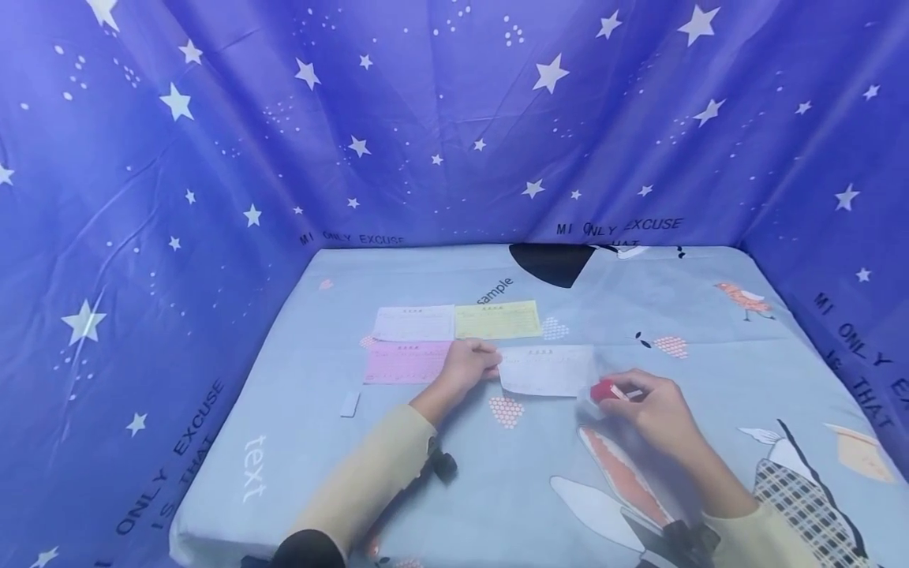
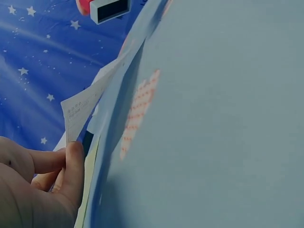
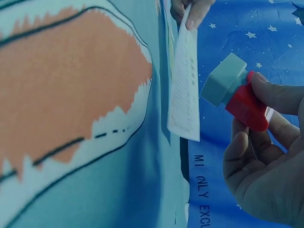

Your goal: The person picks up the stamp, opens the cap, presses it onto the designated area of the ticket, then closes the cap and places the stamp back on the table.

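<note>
My left hand point(image 1: 470, 361) pinches the left edge of a white printed slip point(image 1: 547, 371), raised off the bed-like surface. In the left wrist view the slip point(image 2: 85, 107) stands between thumb and fingers. My right hand point(image 1: 649, 406) grips a stamp by its red handle point(image 1: 604, 390), beside the slip's right end. The right wrist view shows the stamp's pale rectangular block point(image 3: 224, 80) pointing toward the slip point(image 3: 185, 85), apart from it. A dark rectangular face point(image 2: 112, 9) of the block shows in the left wrist view.
A white slip point(image 1: 413, 323), a yellow slip point(image 1: 497, 319) and a pink slip point(image 1: 406, 363) lie flat near my left hand. A small white rectangular piece point(image 1: 349, 404) lies below the pink one. Blue starry curtains point(image 1: 426, 118) surround the pale blue patterned cloth point(image 1: 298, 442).
</note>
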Motion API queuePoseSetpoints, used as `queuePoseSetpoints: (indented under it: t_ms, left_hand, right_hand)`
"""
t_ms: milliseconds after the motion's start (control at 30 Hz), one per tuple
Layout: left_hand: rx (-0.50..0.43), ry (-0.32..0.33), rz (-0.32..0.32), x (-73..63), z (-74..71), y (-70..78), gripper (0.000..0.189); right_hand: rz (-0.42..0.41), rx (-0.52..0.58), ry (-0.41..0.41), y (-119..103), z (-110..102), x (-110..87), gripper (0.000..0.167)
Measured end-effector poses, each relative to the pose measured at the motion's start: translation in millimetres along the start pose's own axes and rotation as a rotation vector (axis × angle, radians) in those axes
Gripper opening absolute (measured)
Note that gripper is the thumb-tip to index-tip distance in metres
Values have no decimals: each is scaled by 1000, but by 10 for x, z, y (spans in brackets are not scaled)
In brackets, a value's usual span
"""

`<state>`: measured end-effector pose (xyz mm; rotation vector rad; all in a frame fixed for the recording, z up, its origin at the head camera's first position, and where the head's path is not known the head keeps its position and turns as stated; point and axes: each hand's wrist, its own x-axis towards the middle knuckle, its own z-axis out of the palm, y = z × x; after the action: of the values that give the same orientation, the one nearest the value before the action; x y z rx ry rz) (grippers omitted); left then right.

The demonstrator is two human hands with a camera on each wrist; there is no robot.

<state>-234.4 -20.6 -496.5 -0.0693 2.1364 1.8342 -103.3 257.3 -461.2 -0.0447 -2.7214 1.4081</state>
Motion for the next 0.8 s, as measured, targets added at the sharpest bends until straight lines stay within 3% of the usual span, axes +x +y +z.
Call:
queuePoseSetpoints:
  t_ms: [367,600,800]
  left_hand:
    - [-26,-42,75,481,433,244,19]
    - [-82,-79,54,761,764,340,20]
    - [-76,-69,40,943,1050,380,17]
  right_hand:
    - [50,34,28,21,-73,-57,34]
    - [109,58,45,78,-141,-90,43]
    - [128,64,62,114,-197,-117,44]
